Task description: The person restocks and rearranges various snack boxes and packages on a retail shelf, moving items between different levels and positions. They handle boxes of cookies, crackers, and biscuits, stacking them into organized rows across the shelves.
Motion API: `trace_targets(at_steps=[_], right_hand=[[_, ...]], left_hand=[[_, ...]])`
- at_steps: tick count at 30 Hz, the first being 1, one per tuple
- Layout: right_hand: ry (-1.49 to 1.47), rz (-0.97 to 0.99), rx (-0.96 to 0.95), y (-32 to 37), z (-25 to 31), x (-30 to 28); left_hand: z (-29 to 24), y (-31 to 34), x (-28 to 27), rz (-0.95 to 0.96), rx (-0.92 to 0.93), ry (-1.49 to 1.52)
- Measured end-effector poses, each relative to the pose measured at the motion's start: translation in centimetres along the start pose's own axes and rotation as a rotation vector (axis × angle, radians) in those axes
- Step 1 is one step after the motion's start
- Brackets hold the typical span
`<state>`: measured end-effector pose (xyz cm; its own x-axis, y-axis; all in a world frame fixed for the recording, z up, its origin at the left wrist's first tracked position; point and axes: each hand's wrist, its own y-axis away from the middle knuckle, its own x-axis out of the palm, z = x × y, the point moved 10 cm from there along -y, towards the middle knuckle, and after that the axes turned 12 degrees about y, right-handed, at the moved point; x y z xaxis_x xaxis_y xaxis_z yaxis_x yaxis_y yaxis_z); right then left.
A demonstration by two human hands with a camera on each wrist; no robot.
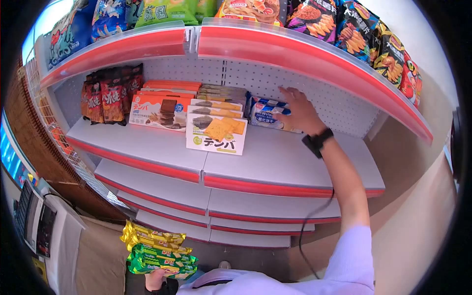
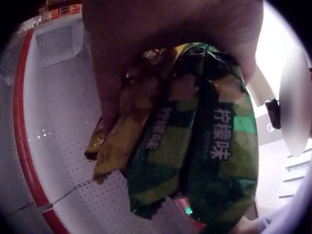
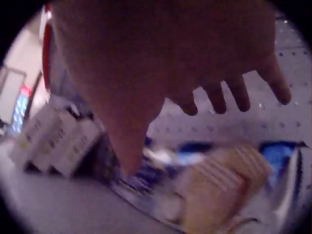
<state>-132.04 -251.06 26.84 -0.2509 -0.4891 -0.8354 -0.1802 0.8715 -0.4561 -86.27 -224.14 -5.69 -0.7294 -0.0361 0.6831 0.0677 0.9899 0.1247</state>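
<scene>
My left hand [image 1: 155, 280], low at the front of the head view, grips several packs of biscuits. Green packs [image 1: 160, 260] and yellow packs [image 1: 147, 237] lie side by side in its grasp; in the left wrist view, fingers and thumb span the green packs [image 2: 222, 131] and the yellow ones [image 2: 134, 117]. On the upper shelf, my right hand [image 1: 301, 112] reaches over a blue and white wafer pack [image 1: 263, 112]. Its fingers are spread and nearly straight behind the pack, with the thumb at its front, as the right wrist view shows.
Left of the wafers stand white cracker boxes [image 1: 216, 135], orange boxes [image 1: 157, 112] and dark red snack bags [image 1: 110, 98]. Crisp bags [image 1: 309, 17] line the shelf above, whose red-edged lip [image 1: 305, 49] overhangs. Lower shelves [image 1: 255, 201] lie beneath. A black cable [image 1: 307, 236] hangs from the right wrist.
</scene>
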Motion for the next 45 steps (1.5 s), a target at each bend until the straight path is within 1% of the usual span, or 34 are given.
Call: trace_targets(at_steps=[1,2,3,4,5,6,7,8,9,11,15,17,19,20,23,25,26,27,28,29,30,31,32,33,35,36,37,38,39,40,41,42,43,45], right_hand=[[-0.186,-0.075,-0.006,0.9,1.6,-3.6],[-0.375,-0.144,-0.011,2.6,3.9,-7.5],[-0.541,-0.088,-0.111,4.6,7.3,-9.6],[-0.708,-0.031,-0.205,7.0,10.7,-11.0],[-0.786,0.027,-0.343,9.7,14.5,-11.5],[-0.861,0.199,-0.529,12.3,18.7,-12.2],[-0.881,0.245,-0.664,15.2,21.6,-11.5],[-0.909,0.316,-0.707,17.3,23.5,-10.6],[-0.893,0.356,-0.717,18.7,24.7,-9.7],[-0.948,0.321,-0.619,19.5,25.4,-9.2],[-0.925,0.395,-0.526,19.1,24.4,-8.4],[-0.819,0.250,-0.503,19.1,23.6,-9.5],[-0.858,0.249,-0.463,19.0,22.8,-9.8],[-0.895,0.248,-0.427,18.9,22.3,-9.8],[-0.919,0.273,-0.406,19.5,21.1,-9.1],[-0.907,0.269,-0.422,19.7,19.6,-10.3],[-0.906,0.266,-0.427,19.5,18.6,-11.0],[-0.905,0.264,-0.433,19.3,17.6,-11.5],[-0.901,0.184,-0.438,18.7,16.1,-12.5],[-0.875,0.170,-0.416,17.8,14.5,-13.5],[-0.815,0.131,-0.403,17.1,12.6,-14.0],[-0.686,0.160,-0.315,16.4,10.4,-13.8],[-0.575,0.059,-0.349,14.8,9.1,-14.9],[-0.475,0.107,-0.290,13.5,7.3,-14.1],[-0.296,0.191,-0.228,11.2,4.0,-11.7],[-0.220,0.223,-0.221,10.0,2.8,-9.9],[-0.225,0.238,-0.239,8.8,2.1,-8.5],[-0.219,0.316,-0.247,7.8,1.5,-6.5],[-0.210,0.387,-0.253,7.0,1.1,-4.7],[-0.211,0.391,-0.270,6.1,0.9,-3.5],[-0.200,0.452,-0.307,5.5,1.0,-1.8],[-0.190,0.512,-0.342,5.1,1.5,-0.8],[-0.192,0.513,-0.354,4.5,1.9,-0.7],[-0.217,0.626,-0.363,4.1,2.8,0.1]], left_hand=[[-0.1,-0.3,1.1,0.103,0.080,0.067],[0.3,-0.9,1.9,0.106,-0.039,-0.048],[0.2,-0.7,3.1,0.101,-0.076,-0.004],[0.0,-1.5,5.0,0.157,-0.068,-0.062],[-0.1,-1.9,6.4,0.218,-0.065,-0.124],[0.0,-1.6,6.4,0.219,-0.070,-0.130],[0.1,-2.1,8.6,0.262,-0.061,-0.154],[0.0,-2.2,9.4,0.306,-0.052,-0.176],[0.2,-2.7,11.6,0.352,-0.043,-0.197],[0.6,-2.7,14.6,0.446,-0.023,-0.242],[0.6,-2.9,18.8,0.631,0.030,-0.325],[0.7,-2.9,21.2,0.718,0.060,-0.367],[0.8,-3.3,24.6,0.802,0.083,-0.410],[0.4,-2.3,24.1,0.846,0.096,-0.430],[0.8,-2.4,26.0,0.972,0.141,-0.487],[1.0,-1.6,26.0,1.051,0.175,-0.524],[0.9,-1.4,26.9,1.163,0.287,-0.627],[0.5,-1.6,27.3,1.157,0.289,-0.624],[-0.2,-2.3,27.2,1.038,0.226,-0.613],[-0.8,-2.9,27.0,0.920,0.163,-0.600],[-2.9,-2.6,27.6,0.843,0.221,-0.385],[-3.8,-1.9,27.6,1.004,0.297,-0.531],[-6.6,-0.5,29.2,1.138,0.472,-0.525],[-9.5,1.7,30.5,1.263,0.649,-0.514],[-11.5,3.5,30.2,1.240,0.542,-0.570],[-14.8,5.5,33.0,1.234,0.926,-0.484],[-15.5,6.0,33.6,1.273,0.964,-0.525],[-15.8,6.7,33.9,1.313,1.001,-0.566],[-16.6,7.0,33.9,1.270,1.058,-0.565],[-17.1,7.1,33.9,1.249,1.089,-0.587],[-17.5,7.2,33.9,1.231,1.123,-0.612],[-17.7,7.2,33.7,1.218,1.126,-0.619],[-18.0,7.2,33.6,1.174,1.156,-0.637],[-18.1,7.1,33.3,1.121,1.182,-0.661]])
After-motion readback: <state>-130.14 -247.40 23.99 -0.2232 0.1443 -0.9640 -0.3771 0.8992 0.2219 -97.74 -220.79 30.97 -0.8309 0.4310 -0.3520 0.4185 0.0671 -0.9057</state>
